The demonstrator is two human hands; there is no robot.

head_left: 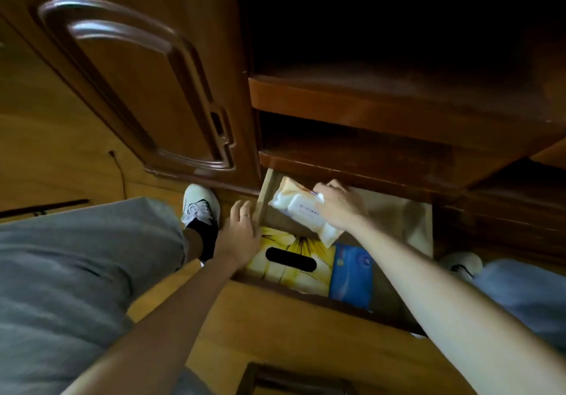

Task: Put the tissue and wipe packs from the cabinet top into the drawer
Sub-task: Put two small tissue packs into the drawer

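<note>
The bottom drawer (419, 226) of the wooden cabinet is pulled out. My right hand (338, 203) grips a white and pale orange wipe pack (301, 211) and holds it tilted over the drawer's middle. A yellow tissue pack (294, 260) lies at the drawer's front left, with a blue pack (352, 275) right beside it. My left hand (242, 232) rests on the drawer's left side wall, fingers spread, holding nothing.
A closed cabinet door (131, 82) stands to the left of the drawer, and dark open shelves (382, 100) are above it. My legs in grey trousers (76, 272) and white shoes (200, 205) flank the drawer on the wooden floor.
</note>
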